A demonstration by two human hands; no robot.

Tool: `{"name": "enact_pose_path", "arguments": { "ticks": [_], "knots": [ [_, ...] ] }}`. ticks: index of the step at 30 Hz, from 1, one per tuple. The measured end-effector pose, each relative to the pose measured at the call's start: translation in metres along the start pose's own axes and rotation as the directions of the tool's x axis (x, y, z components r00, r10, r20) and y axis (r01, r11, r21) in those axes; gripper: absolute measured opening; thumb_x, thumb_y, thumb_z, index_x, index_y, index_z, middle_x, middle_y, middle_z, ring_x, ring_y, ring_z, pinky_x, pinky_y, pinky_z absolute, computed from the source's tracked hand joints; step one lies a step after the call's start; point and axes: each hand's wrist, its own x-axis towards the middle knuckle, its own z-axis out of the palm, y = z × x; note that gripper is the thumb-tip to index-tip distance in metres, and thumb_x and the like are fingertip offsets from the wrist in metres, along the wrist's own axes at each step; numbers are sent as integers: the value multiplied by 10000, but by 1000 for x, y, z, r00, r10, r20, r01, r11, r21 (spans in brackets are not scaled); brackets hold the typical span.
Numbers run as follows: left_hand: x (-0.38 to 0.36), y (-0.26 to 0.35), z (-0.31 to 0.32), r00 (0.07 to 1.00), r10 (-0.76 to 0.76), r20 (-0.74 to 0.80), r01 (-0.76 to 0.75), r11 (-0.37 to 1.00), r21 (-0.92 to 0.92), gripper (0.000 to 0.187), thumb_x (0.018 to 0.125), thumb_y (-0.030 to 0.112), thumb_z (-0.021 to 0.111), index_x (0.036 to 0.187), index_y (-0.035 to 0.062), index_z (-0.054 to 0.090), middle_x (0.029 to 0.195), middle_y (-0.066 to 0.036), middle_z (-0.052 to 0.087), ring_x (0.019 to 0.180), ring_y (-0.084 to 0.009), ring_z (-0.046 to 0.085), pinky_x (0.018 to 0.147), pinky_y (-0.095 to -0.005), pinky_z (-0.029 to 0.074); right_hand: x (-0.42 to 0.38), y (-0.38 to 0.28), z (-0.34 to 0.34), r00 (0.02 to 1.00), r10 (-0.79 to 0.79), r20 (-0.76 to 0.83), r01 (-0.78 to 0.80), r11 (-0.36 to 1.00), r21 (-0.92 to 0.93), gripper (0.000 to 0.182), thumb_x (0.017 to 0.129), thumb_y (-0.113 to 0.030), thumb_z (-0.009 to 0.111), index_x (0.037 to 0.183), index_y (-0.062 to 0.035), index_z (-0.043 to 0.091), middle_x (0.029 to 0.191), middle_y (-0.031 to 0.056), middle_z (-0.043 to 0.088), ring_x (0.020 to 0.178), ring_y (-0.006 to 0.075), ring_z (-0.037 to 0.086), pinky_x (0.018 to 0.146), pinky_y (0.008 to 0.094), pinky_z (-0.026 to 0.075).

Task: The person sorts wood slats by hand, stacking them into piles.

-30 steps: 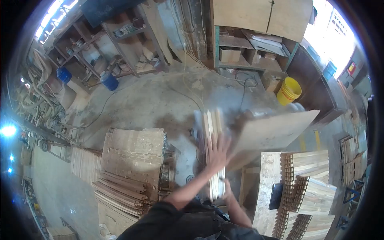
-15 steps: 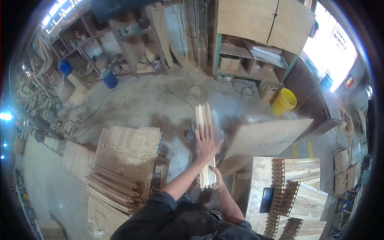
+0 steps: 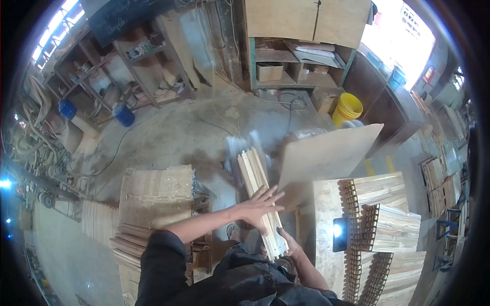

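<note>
A bundle of long, pale wooden strips (image 3: 250, 171) lies lengthwise in front of my body, its near end close to my waist. Across its upper face rests my left hand (image 3: 259, 206), fingers spread and pointing right. My right hand (image 3: 289, 241) is wrapped round the right edge of the bundle near its lower end. Beyond the far end is a blurred grey machine part (image 3: 235, 153).
Stacked wooden strips (image 3: 125, 242) and a worn board (image 3: 155, 196) are at the left. On the right, a table (image 3: 326, 204) bears notched wooden pieces (image 3: 383, 191) and a phone (image 3: 340, 243). A pale panel (image 3: 326, 155) and yellow bucket (image 3: 348, 108) stand beyond.
The bundle has come nearer my body and tilted, its far end now leaning left. My left hand has slid down it and turned to point right; my right hand has moved slightly right and down.
</note>
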Motion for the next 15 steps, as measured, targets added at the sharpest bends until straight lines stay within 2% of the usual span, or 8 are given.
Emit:
{"name": "enact_pose_path", "arguments": {
  "ticks": [1, 2, 3, 4, 5, 6, 9, 15],
  "knots": [
    [-4, 1, -1, 977, 142, -159, -141, 990, 13, 1037, 578, 549, 825, 1449, 92, 496, 1575, -243, 293, 1514, -415, 137, 1225, -620, 20, -12, -2, 9, 999, 9, -31, -9, 1000, -8, 780, 972, -641, 428, 1422, -6, 473, 1171, 325, 645, 1043, 462, 664, 922, 611, 514],
    [1, 1, -5, 983, 170, -65, -169, 985, 20, 985, 557, 485, 843, 1398, 87, 520, 1471, -220, 381, 1435, -398, 248, 1222, -599, 77, -25, 0, 19, 998, 15, -65, -16, 1000, -11, 779, 973, -638, 428, 1426, -6, 468, 1161, 325, 648, 1036, 462, 666, 912, 616, 519],
    [11, 0, -15, 979, 203, 30, -204, 979, 23, 935, 537, 422, 861, 1348, 83, 544, 1366, -197, 469, 1355, -381, 359, 1219, -577, 134, -35, -1, 32, 968, -95, -233, 18, 949, -314, 849, 958, -696, 393, 1436, 4, 449, 1169, 349, 629, 1013, 476, 667, 883, 623, 531],
    [20, 4, -22, 962, 240, 127, -245, 969, 26, 887, 516, 359, 879, 1297, 78, 567, 1261, -173, 558, 1276, -365, 470, 1217, -556, 192, -50, -5, 58, 987, -67, -145, 42, 984, -172, 898, 939, -735, 374, 1446, 3, 436, 1172, 356, 622, 1009, 480, 666, 877, 622, 533],
    [25, 12, -22, 956, 289, -45, -287, 957, 41, 802, 455, 230, 890, 1182, 83, 587, 988, -92, 579, 1007, -302, 564, 1142, -460, 346, -66, -12, 91, 997, -62, -49, 61, 998, -24, 947, 919, -774, 354, 1456, 3, 423, 1175, 363, 614, 1005, 484, 664, 870, 620, 536],
    [31, 19, -28, 950, 285, -129, -288, 958, -3, 818, 463, 235, 893, 1202, 78, 578, 1035, -103, 588, 1040, -318, 566, 1121, -463, 368, -79, -17, 110, 995, -81, 49, 74, 989, 131, 996, 900, -813, 334, 1466, 3, 409, 1179, 370, 607, 1001, 488, 662, 864, 618, 539],
    [59, 52, -85, 913, 183, -363, -267, 944, -196, 816, 525, 251, 911, 1235, 63, 556, 1142, -136, 611, 1113, -339, 586, 1070, -457, 423, -122, -36, 110, 924, -331, 191, 360, 922, -144, 1141, 818, -912, 268, 1556, -43, 278, 1189, 375, 594, 1012, 482, 654, 901, 574, 535],
    [140, 84, -138, 775, -111, -622, -392, 688, -611, 820, 669, 224, 937, 1302, 22, 456, 1236, -125, 585, 1198, -240, 567, 1063, -408, 429, -159, 27, 108, 716, -586, -378, 336, 765, -550, 1018, 905, -841, 174, 1575, -77, 241, 1196, 225, 625, 1062, 313, 643, 999, 443, 484]
  ]
}}
